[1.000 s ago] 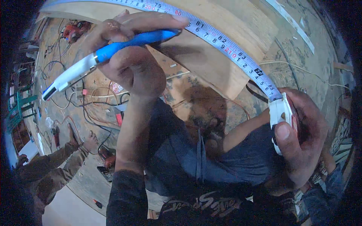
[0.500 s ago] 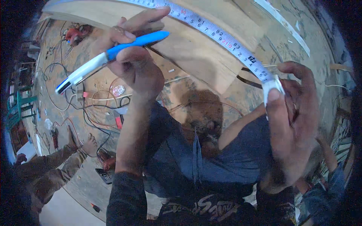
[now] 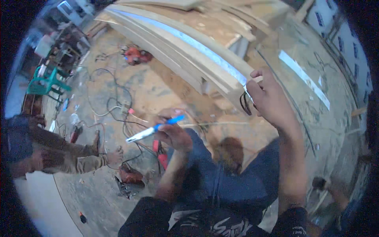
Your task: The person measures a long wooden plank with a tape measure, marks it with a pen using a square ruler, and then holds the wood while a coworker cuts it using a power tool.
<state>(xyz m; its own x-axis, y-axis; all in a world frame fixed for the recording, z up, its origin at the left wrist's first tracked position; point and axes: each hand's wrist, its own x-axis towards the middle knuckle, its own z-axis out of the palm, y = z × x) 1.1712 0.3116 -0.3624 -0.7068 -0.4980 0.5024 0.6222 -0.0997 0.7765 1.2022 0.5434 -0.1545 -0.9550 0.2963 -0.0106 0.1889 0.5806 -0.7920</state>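
Observation:
My left hand (image 3: 173, 134) is closed around a blue-and-white pen (image 3: 142, 135), held above the floor in front of my lap. Its white end points to the lower left and its blue end to the upper right. My right hand (image 3: 270, 96) grips a tape measure, whose case is mostly hidden by the fingers. From there the tape measure blade (image 3: 197, 46) runs to the upper left along long pale wooden boards (image 3: 169, 55). A dark strap loop (image 3: 245, 104) hangs beside the right hand, near the boards' end.
A red power tool (image 3: 136, 55) lies beyond a tangle of cables (image 3: 114, 94). Another person's foot (image 3: 115, 156) and legs are at left, near a green plastic chair (image 3: 47, 81). A white strip (image 3: 304, 79) lies at right; another person's arm (image 3: 337, 191) shows lower right.
The view has shifted, showing more of the boards and room. My right hand has moved forward to the boards' end with the tape. My left hand has dropped away from the blade, still holding the pen.

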